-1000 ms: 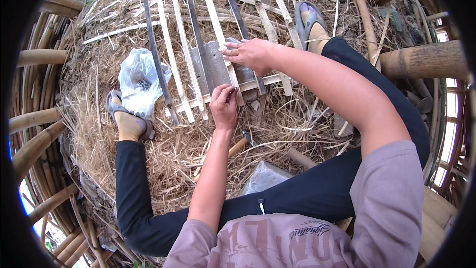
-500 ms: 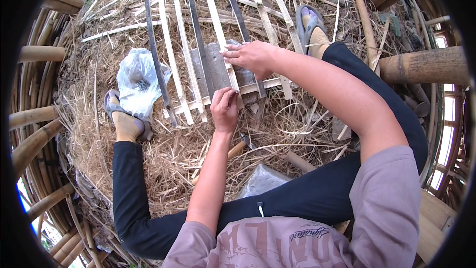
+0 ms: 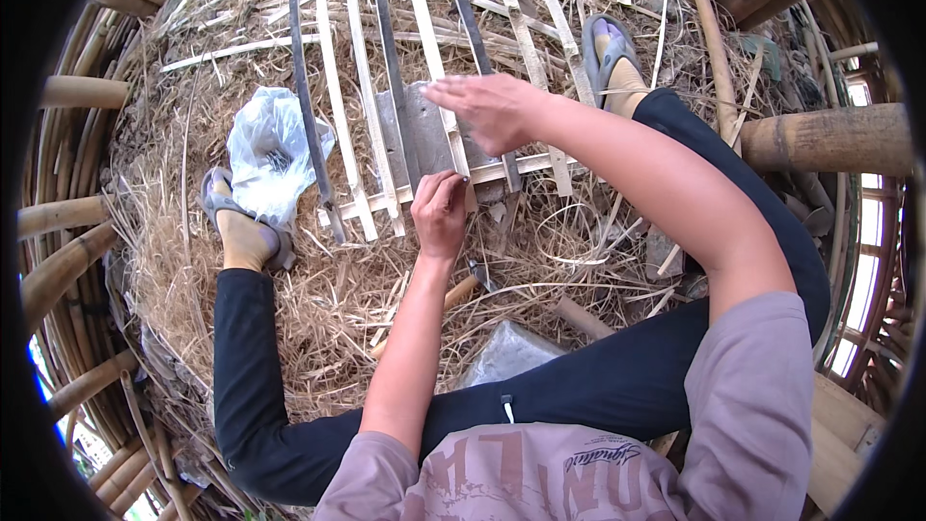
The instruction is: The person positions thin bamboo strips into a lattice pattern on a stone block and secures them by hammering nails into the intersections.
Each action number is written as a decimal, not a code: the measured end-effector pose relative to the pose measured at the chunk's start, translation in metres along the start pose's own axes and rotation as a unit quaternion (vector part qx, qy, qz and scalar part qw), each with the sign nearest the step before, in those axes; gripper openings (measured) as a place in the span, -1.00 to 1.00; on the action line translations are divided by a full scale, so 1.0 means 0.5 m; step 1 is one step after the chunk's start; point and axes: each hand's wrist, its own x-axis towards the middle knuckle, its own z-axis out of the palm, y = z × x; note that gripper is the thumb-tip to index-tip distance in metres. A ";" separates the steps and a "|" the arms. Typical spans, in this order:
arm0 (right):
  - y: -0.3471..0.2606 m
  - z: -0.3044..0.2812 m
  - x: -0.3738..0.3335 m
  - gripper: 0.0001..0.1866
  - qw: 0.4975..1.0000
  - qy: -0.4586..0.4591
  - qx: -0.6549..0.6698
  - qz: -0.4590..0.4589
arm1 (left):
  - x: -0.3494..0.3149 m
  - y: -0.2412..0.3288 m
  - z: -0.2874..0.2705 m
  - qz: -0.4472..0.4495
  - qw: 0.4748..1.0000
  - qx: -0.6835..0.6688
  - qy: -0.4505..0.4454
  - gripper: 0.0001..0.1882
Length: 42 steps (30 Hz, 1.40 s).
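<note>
Bamboo strips (image 3: 333,116), some pale and some dark, lie side by side across a pale crosspiece (image 3: 497,172), with a grey concrete block (image 3: 422,130) beneath them. My left hand (image 3: 440,215) is closed in a pinch at the near end of a middle pale strip (image 3: 431,39), by the crosspiece. A tiny dark spot shows at its fingertips, too small to name. Over the same strip is my right hand (image 3: 494,112), fingers stretched out and slightly blurred; whether it touches the strip I cannot tell. A hammer (image 3: 473,282) lies in the straw just below my left hand.
A clear plastic bag (image 3: 275,159) with small dark metal pieces sits by my left foot. A grey slab (image 3: 511,355) lies near my leg. Thick bamboo poles (image 3: 830,138) stand at both sides, and dry straw (image 3: 318,328) covers the ground.
My right hand has shifted slightly up and away from the strip it was pressing, and its fingers are now blurred. My left hand keeps its pinch in nearly the same place.
</note>
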 end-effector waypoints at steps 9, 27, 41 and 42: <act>-0.152 -0.080 -0.073 -0.86 0.929 0.137 0.151 -0.309 | 0.003 -0.007 -0.019 0.014 1.000 -0.006 0.001 -0.87; -0.506 0.264 -0.056 -0.59 0.761 -0.473 0.422 0.141 | 0.002 -0.002 -0.002 0.006 0.999 -0.031 0.014 -0.89; -0.451 0.211 -0.226 -0.81 0.614 -0.198 0.566 0.513 | 0.011 0.006 -0.002 0.006 0.998 -0.059 0.031 -0.89; -0.434 0.239 -0.248 -0.87 0.624 -0.147 0.557 0.528 | 0.016 0.010 0.011 0.011 0.998 -0.061 0.027 -0.89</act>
